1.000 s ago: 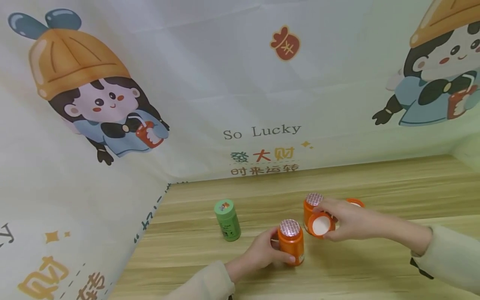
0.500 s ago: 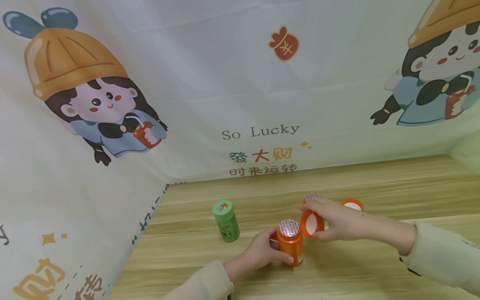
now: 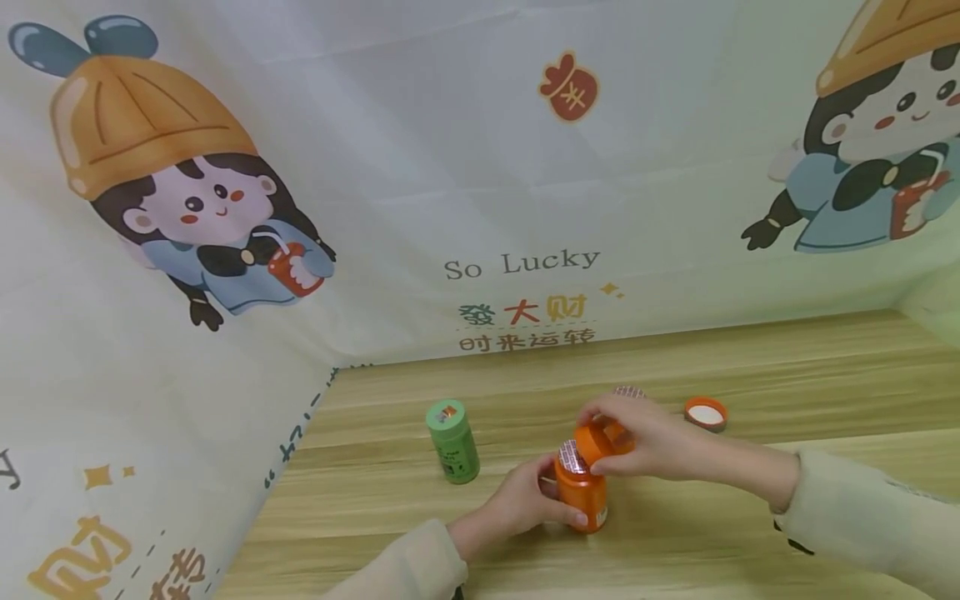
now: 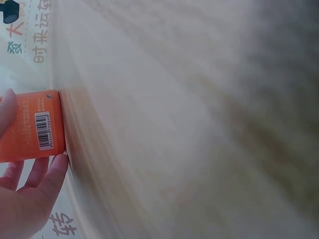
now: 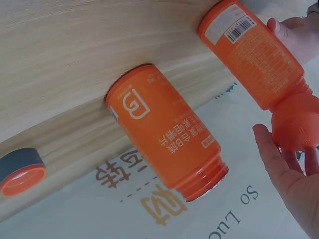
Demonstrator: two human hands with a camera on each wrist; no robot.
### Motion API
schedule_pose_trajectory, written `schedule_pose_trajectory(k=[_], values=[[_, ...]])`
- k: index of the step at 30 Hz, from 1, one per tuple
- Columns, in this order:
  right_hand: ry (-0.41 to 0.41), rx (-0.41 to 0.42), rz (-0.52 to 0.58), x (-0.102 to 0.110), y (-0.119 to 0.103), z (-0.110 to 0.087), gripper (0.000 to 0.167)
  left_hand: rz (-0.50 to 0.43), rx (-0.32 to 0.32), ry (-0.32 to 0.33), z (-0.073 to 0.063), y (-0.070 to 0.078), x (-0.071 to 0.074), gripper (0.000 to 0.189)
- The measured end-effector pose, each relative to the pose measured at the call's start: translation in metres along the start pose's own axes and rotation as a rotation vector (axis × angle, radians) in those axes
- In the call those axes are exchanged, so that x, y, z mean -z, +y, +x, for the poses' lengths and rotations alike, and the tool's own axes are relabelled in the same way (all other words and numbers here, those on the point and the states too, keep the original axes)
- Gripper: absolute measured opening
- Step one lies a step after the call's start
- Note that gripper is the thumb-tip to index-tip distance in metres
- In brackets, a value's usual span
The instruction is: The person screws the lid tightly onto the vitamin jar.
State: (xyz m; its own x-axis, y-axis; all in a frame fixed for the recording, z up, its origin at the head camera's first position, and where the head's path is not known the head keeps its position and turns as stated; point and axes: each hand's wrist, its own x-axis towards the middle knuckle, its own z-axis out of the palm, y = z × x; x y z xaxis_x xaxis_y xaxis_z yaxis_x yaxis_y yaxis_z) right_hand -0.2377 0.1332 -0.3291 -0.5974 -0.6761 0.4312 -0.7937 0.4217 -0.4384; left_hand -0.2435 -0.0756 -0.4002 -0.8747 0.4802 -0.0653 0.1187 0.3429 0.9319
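My left hand grips an orange bottle that stands upright on the table, its mouth covered by a patterned foil seal. The left wrist view shows a barcode on the same bottle, between thumb and fingers. Over its mouth, my right hand pinches an orange screw cap, tilted, with its edge right at the seal. In the right wrist view this cap overlaps the bottle's neck. Behind the right hand stands a second orange bottle, uncapped, mostly hidden in the head view.
Another orange cap lies on the wooden table at the right, white liner up. To the left stands a green canister with its lid on. A printed cloth hangs behind the table and along its left side.
My right hand has moved left with the cap, from beside the second bottle to over the gripped bottle's mouth, turning its white liner out of sight. The left hand and its bottle stay put.
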Motion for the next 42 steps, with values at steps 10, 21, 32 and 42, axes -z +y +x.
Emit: schedule_pose_trajectory(k=[10,21,32,42], values=[[-0.087,0.083,-0.124,-0.007,-0.002,0.015,0.020,-0.032,-0.016,-0.010,0.001,-0.002,0.000,0.053],[-0.162,0.070,-0.162,-0.008,-0.006,0.025,0.024,-0.028,0.003,-0.036,0.000,0.000,0.001,0.051],[-0.115,0.055,-0.183,-0.015,-0.009,0.028,0.021,-0.019,-0.016,-0.032,0.000,0.001,0.002,0.050],[-0.275,-0.196,0.235,-0.002,0.002,0.016,0.056,-0.026,-0.005,-0.020,-0.001,0.002,0.001,0.052]])
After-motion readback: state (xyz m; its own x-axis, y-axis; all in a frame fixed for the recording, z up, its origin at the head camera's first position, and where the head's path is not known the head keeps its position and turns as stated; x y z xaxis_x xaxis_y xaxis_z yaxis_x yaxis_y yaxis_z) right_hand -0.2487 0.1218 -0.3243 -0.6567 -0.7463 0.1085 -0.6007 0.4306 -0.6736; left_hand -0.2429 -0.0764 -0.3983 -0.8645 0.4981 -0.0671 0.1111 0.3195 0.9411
